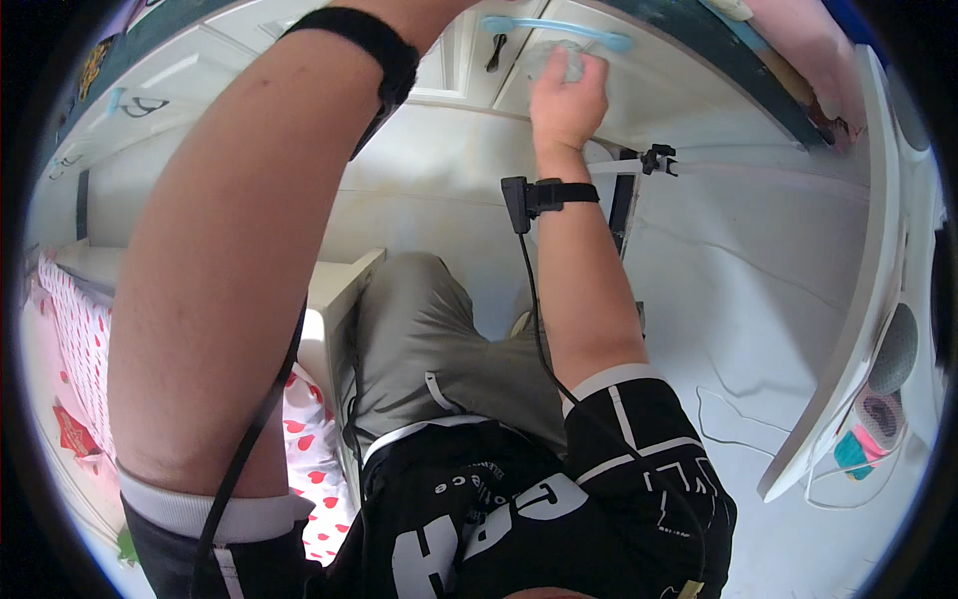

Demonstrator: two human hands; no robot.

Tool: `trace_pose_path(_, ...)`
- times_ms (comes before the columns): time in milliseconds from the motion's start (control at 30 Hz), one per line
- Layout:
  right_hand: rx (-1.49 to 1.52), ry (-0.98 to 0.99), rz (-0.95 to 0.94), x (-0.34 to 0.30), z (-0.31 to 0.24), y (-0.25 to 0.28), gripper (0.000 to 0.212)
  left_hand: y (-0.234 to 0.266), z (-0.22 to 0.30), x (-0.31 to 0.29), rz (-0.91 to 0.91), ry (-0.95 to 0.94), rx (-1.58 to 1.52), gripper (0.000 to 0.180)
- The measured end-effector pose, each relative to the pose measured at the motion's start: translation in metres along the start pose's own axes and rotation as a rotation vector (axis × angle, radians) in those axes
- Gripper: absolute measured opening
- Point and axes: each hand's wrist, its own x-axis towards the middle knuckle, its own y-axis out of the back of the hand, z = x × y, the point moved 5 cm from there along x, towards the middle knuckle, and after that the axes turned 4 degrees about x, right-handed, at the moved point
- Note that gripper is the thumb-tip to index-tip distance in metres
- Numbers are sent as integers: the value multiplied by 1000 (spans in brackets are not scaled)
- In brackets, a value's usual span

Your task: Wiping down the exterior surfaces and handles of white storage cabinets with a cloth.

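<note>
My right hand [567, 112] is closed around a crumpled pale grey cloth [555, 62] and presses it to a white cabinet door [649, 80]. Just above the cloth, a light blue strap [559, 30] spans two doors. A small dark handle [496, 52] hangs left of the cloth. My left arm stretches up past the top edge of the picture. Only the base of my left hand [439, 14] shows there, above a black wristband, and its fingers are out of view. A black band with a small box and cable circles my right wrist.
A dark top edge [689, 28] runs above the cabinets. To the right stands a curved white panel [848, 329]; a thin cable [738, 409] lies on the floor beside it. Heart-patterned fabric [309, 439] lies left of my legs, by a cream-coloured frame [344, 285].
</note>
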Motion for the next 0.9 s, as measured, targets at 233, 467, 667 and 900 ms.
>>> trace_pose_path(233, 143, -147, 42, -13, 13, 21, 32, -4, -3, -2, -12, 1, -11, 71)
trace_pose_path(467, -15, 270, 74, -30, -18, -31, 17, -7, 3, -1, -15, -22, -44, 73)
trace_pose_path(667, -227, 355, 93, -42, 7, -61, 12, -18, -2, 2, 121, -45, 39, 72)
trace_pose_path(900, -432, 142, -423, -78, 50, -61, 27, -6, 2, -4, 60, -3, -32, 70)
